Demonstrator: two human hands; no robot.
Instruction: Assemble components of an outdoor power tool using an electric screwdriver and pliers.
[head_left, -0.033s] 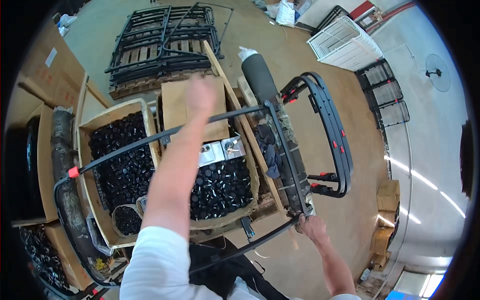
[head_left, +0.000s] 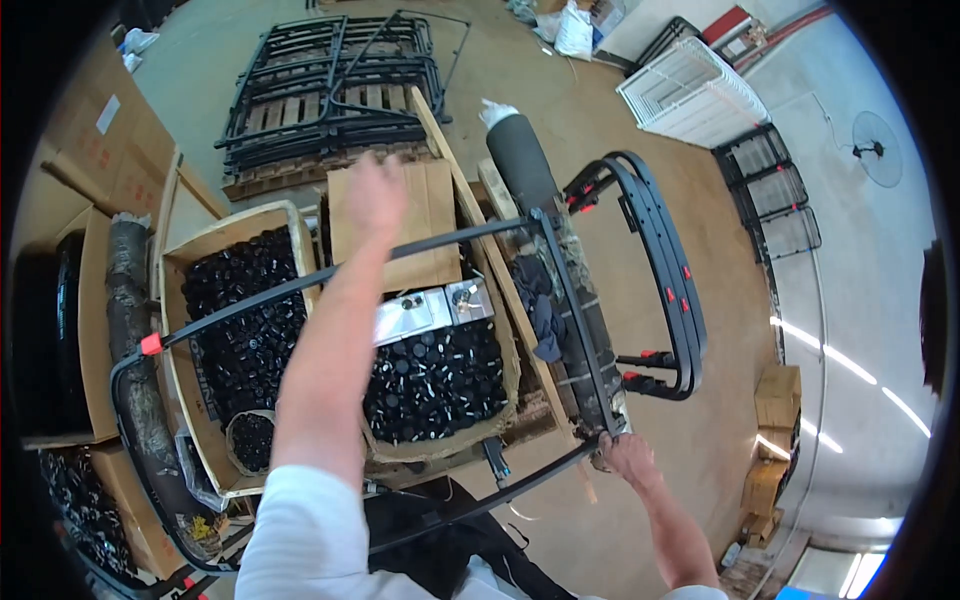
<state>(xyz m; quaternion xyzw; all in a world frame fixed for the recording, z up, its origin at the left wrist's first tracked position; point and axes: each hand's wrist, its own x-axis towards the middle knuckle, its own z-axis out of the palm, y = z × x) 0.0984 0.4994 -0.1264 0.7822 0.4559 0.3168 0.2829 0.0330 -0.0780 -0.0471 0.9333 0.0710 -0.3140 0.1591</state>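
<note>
Right hand: mine, closed on the frame at its near right corner.
Left hand: mine, stretched forward and blurred, over the card; I cannot tell whether the fingers are wide or narrow, or whether they touch it.
Frame: black bar loop, its near right corner in my right grip; one side runs away from that hand, the near bar runs off to its left, and my left forearm crosses above the far bar.
Red clip: on the frame, to the left of my left hand and nearer me.
Card: brown, below my left hand and showing mostly to its right.
Metal parts: silver, nearer me than my left hand, just beyond the loose caps.
Caps: a black heap in a box, left of my right hand and farther out.
Box: left of my left forearm, filled with more black caps; a small tub stands in its near end.
Plank: slanting, its far end ahead and right of my left hand.
Cloth: dark, beyond my right grip, between plank and roll.
Curved bars: black with red bits, beyond my right hand, slightly rightward.
</note>
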